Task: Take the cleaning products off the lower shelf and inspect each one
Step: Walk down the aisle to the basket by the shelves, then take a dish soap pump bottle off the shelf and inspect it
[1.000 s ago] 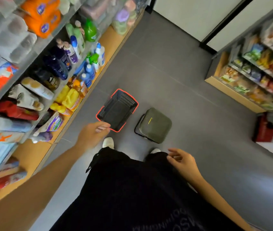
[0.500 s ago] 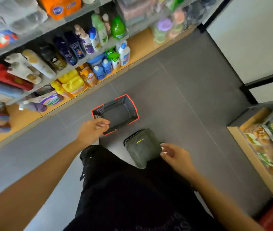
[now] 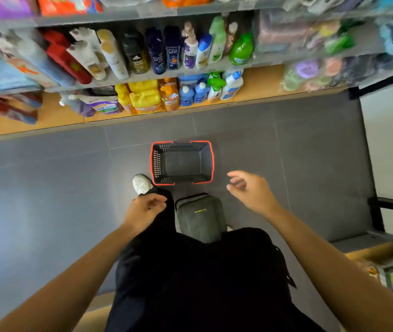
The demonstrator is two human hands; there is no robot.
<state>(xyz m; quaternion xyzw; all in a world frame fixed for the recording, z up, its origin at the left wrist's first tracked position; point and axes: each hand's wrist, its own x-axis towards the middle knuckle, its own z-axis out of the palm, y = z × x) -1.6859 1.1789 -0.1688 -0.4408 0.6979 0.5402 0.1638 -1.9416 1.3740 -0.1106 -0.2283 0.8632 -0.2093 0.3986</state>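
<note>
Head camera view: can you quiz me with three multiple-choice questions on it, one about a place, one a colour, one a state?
1. The yellow jugs stand: A on the lower shelf; B on the floor; C on the top shelf.
2. The basket has a rim that is: A blue; B red; C green.
3. The basket is: A full of bottles; B tipped over; C empty.
Answers: 1 A, they sit among the bottles on the lowest board; 2 B, a red edge runs round it; 3 C, its bare bottom shows.
</note>
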